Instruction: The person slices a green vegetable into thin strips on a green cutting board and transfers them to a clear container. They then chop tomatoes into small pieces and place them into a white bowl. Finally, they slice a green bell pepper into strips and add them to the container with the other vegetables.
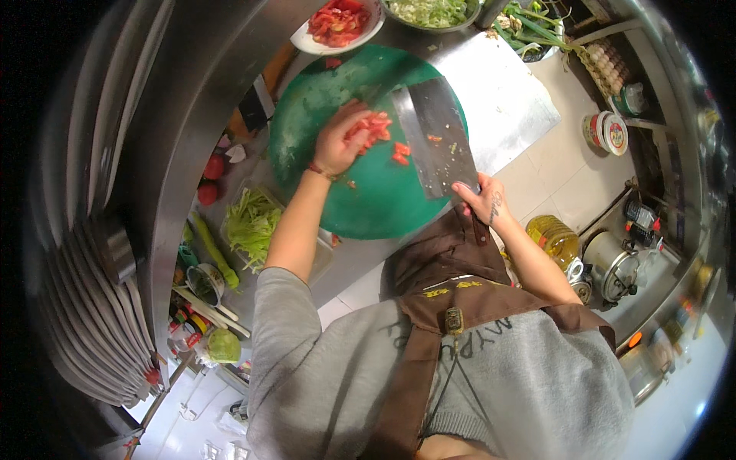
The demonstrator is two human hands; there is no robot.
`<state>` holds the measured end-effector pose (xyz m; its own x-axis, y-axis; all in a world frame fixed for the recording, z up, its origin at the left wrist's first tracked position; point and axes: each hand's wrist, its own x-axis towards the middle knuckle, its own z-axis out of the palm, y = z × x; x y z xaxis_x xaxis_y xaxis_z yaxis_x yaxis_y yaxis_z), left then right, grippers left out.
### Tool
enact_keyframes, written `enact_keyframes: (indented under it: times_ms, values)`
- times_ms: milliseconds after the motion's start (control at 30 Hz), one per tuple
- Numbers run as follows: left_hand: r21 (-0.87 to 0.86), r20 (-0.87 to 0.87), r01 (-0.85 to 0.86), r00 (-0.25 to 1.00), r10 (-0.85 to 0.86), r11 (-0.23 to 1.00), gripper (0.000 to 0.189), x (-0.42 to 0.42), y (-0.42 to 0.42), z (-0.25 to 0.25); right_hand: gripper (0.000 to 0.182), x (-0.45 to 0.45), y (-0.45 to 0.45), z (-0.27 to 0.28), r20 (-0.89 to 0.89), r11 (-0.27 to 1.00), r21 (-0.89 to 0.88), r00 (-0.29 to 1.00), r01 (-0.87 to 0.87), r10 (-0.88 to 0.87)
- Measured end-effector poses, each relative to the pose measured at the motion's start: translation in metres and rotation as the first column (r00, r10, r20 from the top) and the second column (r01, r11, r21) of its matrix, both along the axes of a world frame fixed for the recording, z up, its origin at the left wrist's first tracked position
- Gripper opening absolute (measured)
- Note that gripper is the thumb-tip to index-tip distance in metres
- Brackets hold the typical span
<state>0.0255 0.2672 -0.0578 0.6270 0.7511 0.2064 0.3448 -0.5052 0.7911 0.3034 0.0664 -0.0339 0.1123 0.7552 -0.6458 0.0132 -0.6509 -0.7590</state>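
Note:
On the round green cutting board (pixel 374 201), my left hand (pixel 339 141) is cupped around a pile of chopped tomato (pixel 376 127), its thumb over the near side. Motion blurs its fingertips. My right hand (pixel 486 198) grips a cleaver (pixel 434 135) by the handle at the board's right edge. The wide blade lies nearly flat over the board, with small food bits stuck to it. Between the blade and the pile are a few loose tomato pieces (pixel 401 153). A white bowl of cut tomato (pixel 299 39) stands beyond the board, beside a bowl of chopped greens (pixel 478 14).
Left of the board are whole tomatoes (pixel 213 167), a container of sliced greens (pixel 253 224) and a long green pepper (pixel 215 250). Stacked plates (pixel 86 322) fill the left side. An oil jug (pixel 552 238), a pressure cooker (pixel 612 267) and eggs (pixel 606 66) stand at right.

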Motion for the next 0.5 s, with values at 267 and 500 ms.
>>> enact_keyframes:
  times_ms: [267, 500]
  values:
    - [0.156, 0.011, -0.48, 0.875, 0.484, 0.864, 0.05, -0.034, -0.111, -0.005, 0.032, -0.084, -0.021, -0.005, 0.12, 0.988, 0.061, 0.983, -0.144, 0.136]
    - [0.095, 0.139, -0.669, 0.742, 0.655, 0.737, 0.05, -0.028, -0.123, -0.018, 0.035, -0.158, -0.033, -0.009, 0.158, 0.964, 0.098, 0.961, -0.246, 0.229]
